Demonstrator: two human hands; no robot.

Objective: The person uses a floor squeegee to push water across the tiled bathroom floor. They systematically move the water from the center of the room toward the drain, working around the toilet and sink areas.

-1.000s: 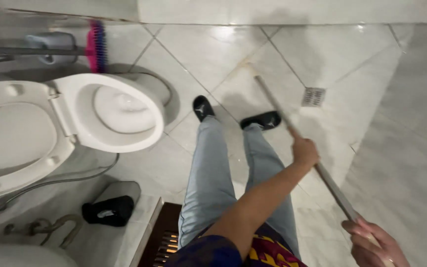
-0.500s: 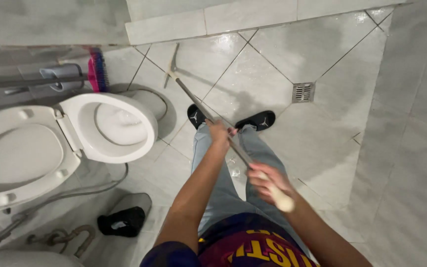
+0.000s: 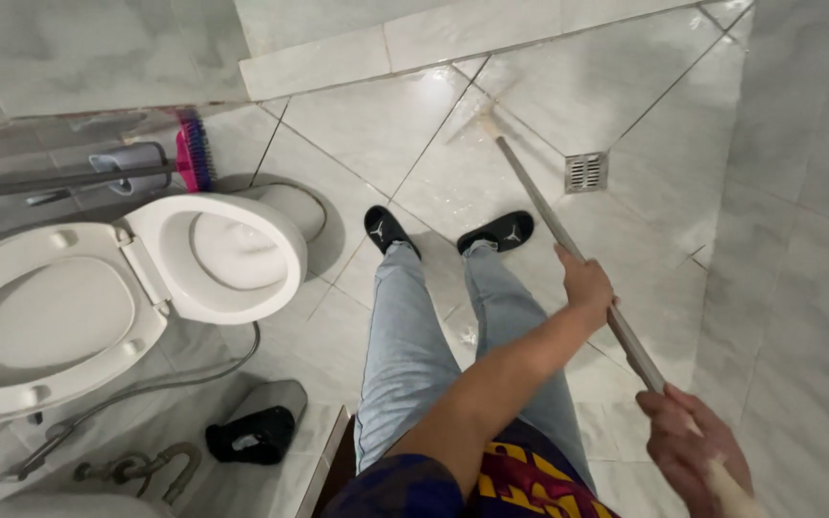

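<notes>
A long grey pole point(image 3: 539, 201) slants from the lower right up to the wet floor tiles, and its small head point(image 3: 486, 122) rests on the floor to the left of a square floor drain point(image 3: 585, 171). My left hand point(image 3: 587, 283) grips the pole at mid-length, with the arm reaching out from my body. My right hand point(image 3: 698, 451) is closed around the pole's near end at the lower right. My legs in light jeans and black slippers point(image 3: 388, 230) stand between the toilet and the pole.
A white toilet bowl point(image 3: 285, 240) with its lid point(image 3: 40, 317) raised stands at left, with a pink brush point(image 3: 192, 149) behind it. A hose point(image 3: 146, 388) and a black object point(image 3: 251, 436) lie on the floor below. Tiled walls close in at the right and top.
The pole's head has swept right across the floor, from beside the toilet toward the drain. Both hands moved right with it, the right hand now low at the frame's corner.
</notes>
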